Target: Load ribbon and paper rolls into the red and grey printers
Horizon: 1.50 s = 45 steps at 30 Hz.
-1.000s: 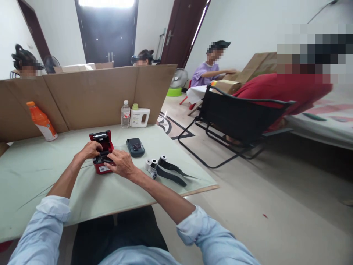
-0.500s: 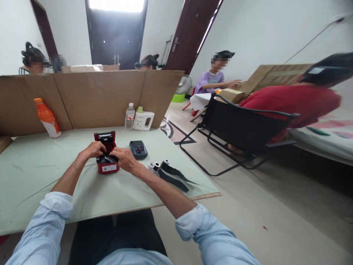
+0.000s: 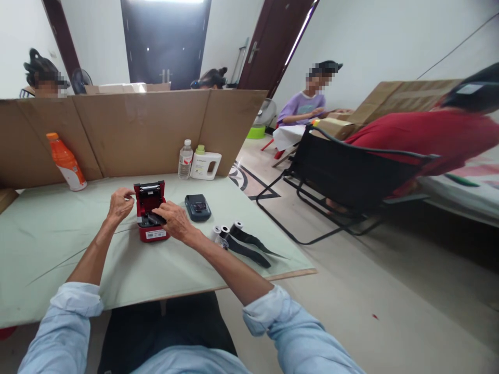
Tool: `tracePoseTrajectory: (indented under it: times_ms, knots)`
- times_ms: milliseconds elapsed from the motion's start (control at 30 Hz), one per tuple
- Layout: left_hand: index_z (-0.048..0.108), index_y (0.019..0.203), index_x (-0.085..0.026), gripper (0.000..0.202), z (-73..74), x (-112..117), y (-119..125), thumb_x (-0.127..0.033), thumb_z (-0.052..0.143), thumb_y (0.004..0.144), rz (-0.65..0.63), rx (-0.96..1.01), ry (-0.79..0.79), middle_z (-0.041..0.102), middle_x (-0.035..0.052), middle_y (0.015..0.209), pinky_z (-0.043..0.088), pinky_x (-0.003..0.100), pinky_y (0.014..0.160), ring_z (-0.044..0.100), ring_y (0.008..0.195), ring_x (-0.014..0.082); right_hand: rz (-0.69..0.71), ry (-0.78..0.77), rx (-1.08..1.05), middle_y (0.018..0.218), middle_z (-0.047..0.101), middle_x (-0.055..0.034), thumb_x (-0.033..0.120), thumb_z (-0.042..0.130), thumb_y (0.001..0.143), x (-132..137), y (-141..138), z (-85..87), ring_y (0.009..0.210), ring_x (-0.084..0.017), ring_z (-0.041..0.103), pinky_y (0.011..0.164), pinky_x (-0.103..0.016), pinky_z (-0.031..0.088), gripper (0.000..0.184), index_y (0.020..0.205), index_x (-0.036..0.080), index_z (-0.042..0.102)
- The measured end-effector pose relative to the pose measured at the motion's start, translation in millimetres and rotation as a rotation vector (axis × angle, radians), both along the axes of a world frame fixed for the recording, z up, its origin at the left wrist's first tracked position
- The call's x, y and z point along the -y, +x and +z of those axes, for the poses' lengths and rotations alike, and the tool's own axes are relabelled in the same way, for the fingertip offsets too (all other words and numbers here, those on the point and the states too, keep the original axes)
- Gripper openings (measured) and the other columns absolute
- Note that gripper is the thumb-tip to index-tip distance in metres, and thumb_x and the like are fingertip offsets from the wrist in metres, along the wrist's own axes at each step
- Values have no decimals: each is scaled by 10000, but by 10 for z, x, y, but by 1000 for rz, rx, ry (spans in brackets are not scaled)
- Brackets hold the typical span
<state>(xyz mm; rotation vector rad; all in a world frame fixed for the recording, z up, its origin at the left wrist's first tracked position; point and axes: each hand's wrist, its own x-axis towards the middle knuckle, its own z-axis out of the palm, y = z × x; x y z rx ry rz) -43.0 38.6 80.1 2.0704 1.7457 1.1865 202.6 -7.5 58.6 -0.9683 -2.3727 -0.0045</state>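
A small red printer (image 3: 154, 234) with its lid raised stands on the table, a white label on its front. My right hand (image 3: 175, 221) reaches over its right side. Its fingers are closed on a dark strip (image 3: 156, 219) at the opening; the strip's far end is hidden inside. To the left of the raised lid is my left hand (image 3: 120, 205), with thumb and fingers apart and nothing seen in them. A dark, boxy device (image 3: 197, 208) lies to the right of the printer. Nearer me are several small paper rolls (image 3: 225, 230) with black tails (image 3: 249, 252) trailing right.
A cardboard screen (image 3: 144, 135) closes off the table's far side. Before it stand an orange bottle (image 3: 66, 161), a clear bottle (image 3: 185, 161) and a white jug (image 3: 205, 165). A black folding chair (image 3: 346, 176), with a person in red (image 3: 424, 135), is on the right.
My left hand has drawn back from inside the printer to the left of its lid, and its fingers have opened. My right hand stays at the printer.
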Motion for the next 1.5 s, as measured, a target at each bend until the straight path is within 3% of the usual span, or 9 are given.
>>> tracePoseTrajectory:
  times_ms: [67,167,267,367,600,800,967,1167,1500]
  knots:
    - [729,1241,-179,520,-24,-64,-30,-175,625,731,30,96,-2,720,118,1301,611,361,887,748,975,232,13,29,0,1038,695,-65,63,677,885,63,-23,-62,970,-234,585,809,-327,462,342,1163,249,747]
    - [576,1453,-176,757,-54,-182,-18,-198,668,702,-64,240,-85,609,171,1482,624,376,856,710,1166,295,5,54,-19,1102,683,-87,43,664,855,157,-45,-148,1012,-253,577,876,-367,474,392,1186,237,743]
    - [531,1491,-152,825,-82,-264,24,-207,694,684,-185,312,-117,611,183,1474,605,398,934,676,1244,313,-28,69,-45,1147,685,-102,47,644,849,228,-49,-205,1048,-268,582,903,-389,483,430,1229,228,730]
    - [539,1483,-150,813,-91,-242,46,-236,711,693,-219,315,-99,652,172,1410,593,401,952,662,1269,319,-43,78,-76,1166,693,-114,67,639,858,272,-50,-247,1063,-275,596,919,-396,498,427,1256,205,715]
    - [645,1371,-225,598,-15,322,-15,-439,728,819,-280,96,-78,666,122,1420,578,439,1003,620,1324,307,-32,69,-183,1235,687,-133,62,644,840,336,-56,-364,1148,-287,612,1005,-437,519,406,1215,203,714]
    - [605,1450,-266,719,-135,735,-81,-554,778,814,-368,-92,-86,484,151,1627,531,522,1097,486,1483,356,-33,88,-222,1324,638,-165,112,665,864,380,-20,-421,1247,-318,582,1098,-502,496,380,1229,198,719]
    - [552,1501,-265,859,-309,787,-59,-517,854,738,-283,-204,-11,415,157,1664,434,551,1209,452,1511,369,-79,80,-226,1570,491,-204,130,680,825,297,45,-414,1479,-360,425,1167,-553,431,499,1323,167,659]
    - [575,1468,-266,809,-412,828,20,-446,860,732,-180,-246,-4,481,149,1611,479,508,1183,509,1466,372,-60,27,-207,1476,586,-236,178,662,848,227,86,-414,1430,-349,499,1164,-527,436,581,1418,106,573]
    - [597,1423,-285,732,-359,856,130,-334,835,732,-137,-278,-35,472,101,1626,482,456,1182,515,1459,345,-66,-3,-160,1387,622,-247,263,710,871,192,147,-370,1325,-370,557,1168,-545,423,614,1433,74,548]
